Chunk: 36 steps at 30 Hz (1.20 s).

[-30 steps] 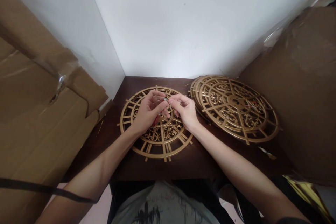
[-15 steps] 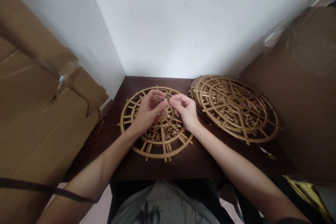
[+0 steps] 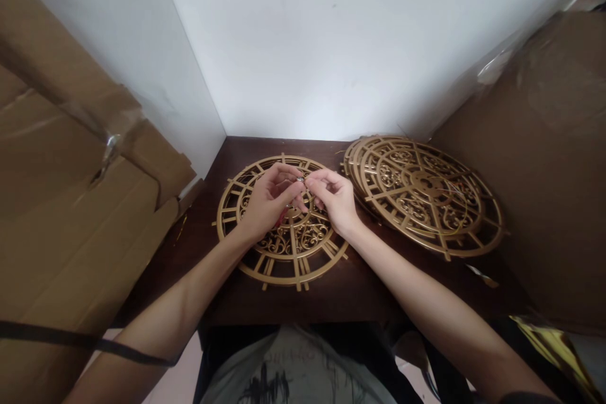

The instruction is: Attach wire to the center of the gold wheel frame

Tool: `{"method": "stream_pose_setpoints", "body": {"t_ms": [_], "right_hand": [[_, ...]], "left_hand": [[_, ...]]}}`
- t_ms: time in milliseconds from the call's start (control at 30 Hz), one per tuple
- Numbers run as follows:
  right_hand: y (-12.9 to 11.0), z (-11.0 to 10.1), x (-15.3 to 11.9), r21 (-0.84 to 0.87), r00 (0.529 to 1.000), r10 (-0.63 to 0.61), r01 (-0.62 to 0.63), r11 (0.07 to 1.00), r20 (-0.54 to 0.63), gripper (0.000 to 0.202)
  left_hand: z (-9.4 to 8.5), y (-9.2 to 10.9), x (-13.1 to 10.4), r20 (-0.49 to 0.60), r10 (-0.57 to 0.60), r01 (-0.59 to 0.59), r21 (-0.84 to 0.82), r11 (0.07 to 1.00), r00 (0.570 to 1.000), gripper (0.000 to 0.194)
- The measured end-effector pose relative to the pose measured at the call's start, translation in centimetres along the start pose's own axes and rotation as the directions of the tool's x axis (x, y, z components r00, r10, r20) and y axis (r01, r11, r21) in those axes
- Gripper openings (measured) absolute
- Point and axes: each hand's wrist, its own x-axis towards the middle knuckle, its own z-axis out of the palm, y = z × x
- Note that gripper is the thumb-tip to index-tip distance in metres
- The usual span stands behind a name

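A small shiny metal piece (image 3: 300, 179) sits pinched between the fingertips of my left hand (image 3: 271, 201). My right hand (image 3: 335, 197) is closed in a pinch against the same spot, its thumb and forefinger meeting the piece; whether it grips anything more is hidden. Both hands are over a round gold openwork clock face (image 3: 303, 268), which lies flat on the dark brown table (image 3: 331, 303). Something red (image 3: 283, 216) shows below my left palm, partly covered, too small to make out.
More gold openwork clock faces (image 3: 447, 246) are stacked at the right, with thin wires on top. A small brush-like item (image 3: 481, 276) lies in front of them. Cardboard boxes (image 3: 71, 202) stand at the left and right (image 3: 544, 170), a white wall (image 3: 307, 44) behind.
The hands stay almost in place. The small metal piece has shifted very slightly right between the fingertips.
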Motion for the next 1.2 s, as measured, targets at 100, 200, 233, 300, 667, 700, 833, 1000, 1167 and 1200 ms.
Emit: {"method": "stream_pose_setpoints", "body": {"t_ms": [100, 200, 233, 300, 667, 700, 833, 1000, 1167, 1200], "right_hand": [[0.0, 0.0, 0.0, -0.016, 1.0, -0.002, 0.002, 1.0, 0.003, 0.019], [0.1, 0.0, 0.0, -0.001, 1.0, -0.007, 0.007, 1.0, 0.002, 0.018], [0.2, 0.0, 0.0, 0.008, 1.0, -0.011, 0.011, 1.0, 0.003, 0.017], [0.2, -0.1, 0.0, 0.017, 1.0, -0.024, 0.024, 1.0, 0.007, 0.017], [-0.1, -0.1, -0.1, -0.019, 0.996, -0.062, 0.061, 0.998, -0.064, 0.016], [0.0, 0.0, -0.2, -0.02, 0.995, -0.06, 0.059, 0.998, -0.073, 0.017], [0.0, 0.2, -0.4, -0.053, 0.989, -0.086, 0.081, 0.995, -0.122, 0.018], [-0.4, 0.5, -1.1, -0.107, 0.99, -0.128, 0.121, 0.987, -0.058, 0.017], [-1.0, 0.8, -1.8, -0.329, 0.926, -0.335, 0.376, 0.867, 0.175, 0.007], [-1.1, 0.8, -1.9, -0.368, 0.897, -0.377, 0.439, 0.82, 0.229, 0.006]], "left_hand": [[-0.1, -0.1, 0.0, -0.001, 0.003, -0.003, -0.002, 1.0, 1.0, 0.018], [0.0, -0.1, 0.0, -0.006, 0.009, -0.009, -0.014, 1.0, 1.0, 0.018], [0.0, -0.1, 0.0, -0.008, 0.009, -0.009, -0.017, 1.0, 1.0, 0.018], [0.0, 0.0, 0.0, -0.016, 0.001, -0.001, -0.016, 1.0, 1.0, 0.018], [0.0, -0.2, 0.0, -0.063, 0.017, -0.017, 0.0, 1.0, 0.998, 0.017], [0.0, -0.2, 0.0, -0.072, 0.021, -0.021, 0.007, 1.0, 0.997, 0.017], [-0.1, -0.3, 0.0, -0.11, 0.014, -0.01, 0.041, 0.999, 0.994, 0.017], [-0.3, -0.1, 0.2, -0.203, -0.003, 0.004, 0.004, 1.0, 0.979, 0.016], [-0.6, 0.3, 0.7, -0.335, -0.094, 0.052, -0.135, 0.99, 0.938, 0.019], [-0.7, 0.3, 0.8, -0.366, -0.109, 0.055, -0.156, 0.986, 0.924, 0.02]]}}
